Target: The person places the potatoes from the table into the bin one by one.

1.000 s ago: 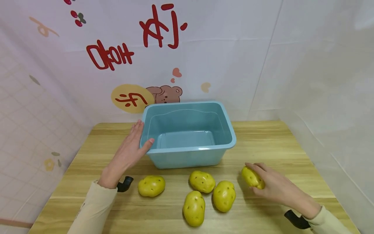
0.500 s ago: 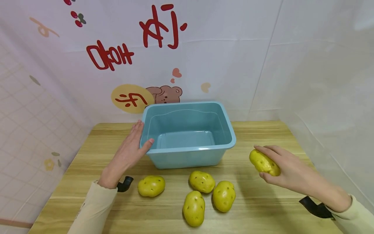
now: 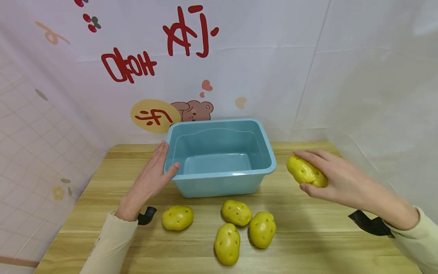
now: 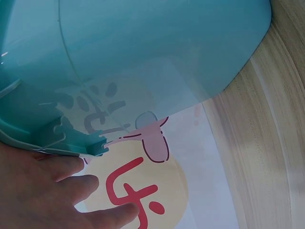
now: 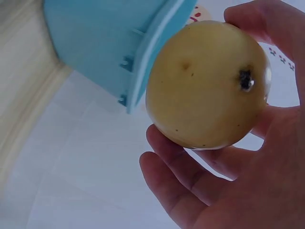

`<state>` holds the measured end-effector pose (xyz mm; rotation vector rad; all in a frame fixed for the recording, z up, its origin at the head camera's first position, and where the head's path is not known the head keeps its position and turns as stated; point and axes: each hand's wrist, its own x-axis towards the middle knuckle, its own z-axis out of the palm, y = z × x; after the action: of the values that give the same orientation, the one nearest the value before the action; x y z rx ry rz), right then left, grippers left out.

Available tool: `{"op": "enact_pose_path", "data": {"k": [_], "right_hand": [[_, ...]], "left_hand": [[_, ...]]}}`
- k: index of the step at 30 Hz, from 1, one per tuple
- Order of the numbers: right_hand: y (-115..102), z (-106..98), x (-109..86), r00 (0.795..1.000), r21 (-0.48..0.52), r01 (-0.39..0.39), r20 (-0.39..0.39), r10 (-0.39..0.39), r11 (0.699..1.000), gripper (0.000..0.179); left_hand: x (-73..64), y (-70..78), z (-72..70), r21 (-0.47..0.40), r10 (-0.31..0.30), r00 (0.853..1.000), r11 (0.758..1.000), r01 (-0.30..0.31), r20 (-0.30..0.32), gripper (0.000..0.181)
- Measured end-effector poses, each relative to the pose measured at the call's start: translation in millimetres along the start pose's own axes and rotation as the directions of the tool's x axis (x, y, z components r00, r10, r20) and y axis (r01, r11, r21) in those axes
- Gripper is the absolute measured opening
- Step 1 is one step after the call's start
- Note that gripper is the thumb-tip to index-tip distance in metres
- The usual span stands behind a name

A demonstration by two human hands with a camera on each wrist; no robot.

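The light is bright, even and soft, and it seems to come from above. Under the pale blue plastic tub [image 3: 220, 160] and the yellow potatoes lying before it [image 3: 239, 224] the wooden table [image 3: 308, 243] shows only faint, short shadows. A thin glare line runs along the tub's front rim. The head view bends straight lines near its edges. Both wrist views are sharp close up, while the backdrop behind the tub is soft.

Head cam looks down over table [image 3: 308, 243]; wrist cams close-up; all share blue tub [image 3: 222, 182].
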<state>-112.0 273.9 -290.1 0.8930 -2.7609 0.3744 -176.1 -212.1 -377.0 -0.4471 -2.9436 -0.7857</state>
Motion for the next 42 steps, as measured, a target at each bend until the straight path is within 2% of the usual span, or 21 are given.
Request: {"op": "enact_pose_path", "data": {"k": [10,20,29,36,42], "right_hand": [[-20,-13,34.1,1.0,0.016,-0.031,0.006,0.031,0.999,0.077],[-36,-12,71.7,0.998,0.095,-0.048,0.055,0.043,0.994,0.076],[-46,-2,106.9,0.997,0.184,-0.049,0.068,0.036,0.982,0.078],[-47,12,128.0,0.997,0.162,0.003,0.075,-0.016,0.987,0.078],[-47,28,144.5,0.99,0.169,0.016,0.136,-0.039,0.986,0.078]], "left_hand": [[0.1,-1.5,0.1,-0.003,0.001,1.0,1.0,-0.001,-0.008,0.086],[-0.6,0.0,1.8,-0.024,-0.004,1.0,1.0,0.004,-0.006,0.084],[-1.7,-0.2,0.1,-0.027,-0.007,1.0,1.0,0.007,-0.006,0.084],[-1.3,0.0,-0.6,-0.045,0.01,1.0,0.999,-0.01,-0.007,0.085],[-2.7,0.4,-1.0,-0.052,-0.001,1.0,0.999,0.001,-0.003,0.084]]}}
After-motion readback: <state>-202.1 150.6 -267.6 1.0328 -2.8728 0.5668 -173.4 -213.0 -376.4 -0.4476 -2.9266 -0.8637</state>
